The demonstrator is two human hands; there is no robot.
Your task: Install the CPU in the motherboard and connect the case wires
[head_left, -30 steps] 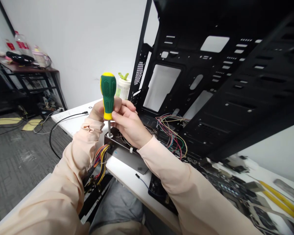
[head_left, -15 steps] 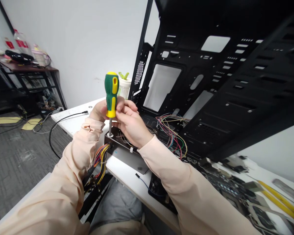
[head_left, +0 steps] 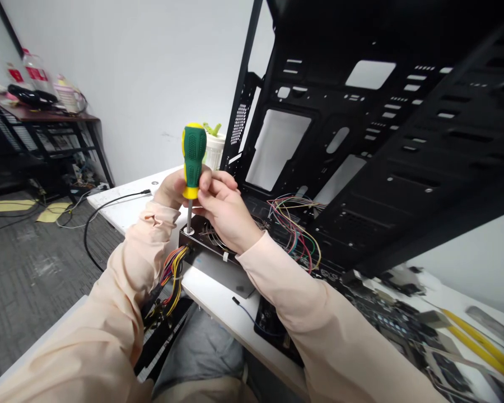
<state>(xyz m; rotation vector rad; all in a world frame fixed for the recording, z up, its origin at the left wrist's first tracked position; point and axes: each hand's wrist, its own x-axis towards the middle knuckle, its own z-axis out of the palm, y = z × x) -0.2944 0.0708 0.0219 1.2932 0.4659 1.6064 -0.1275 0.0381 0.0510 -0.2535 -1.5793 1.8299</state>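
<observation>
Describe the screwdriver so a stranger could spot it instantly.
On the white desk, before the black computer case, sits a power supply. The screwdriver stands upright on it between the left hand and right hand, the only green-and-yellow handle.

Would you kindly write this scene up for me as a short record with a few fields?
Left hand: gripping the screwdriver's handle from the left
Right hand: fingers wrapped on the handle from the right
Tool: screwdriver, green and yellow handle, upright, metal shaft pointing down
Workpiece: black power supply unit, shaft tip at its top face
Cables: multicoloured cable bundle leaving the unit
Nearby: black computer case, coloured wires, white desk
</observation>
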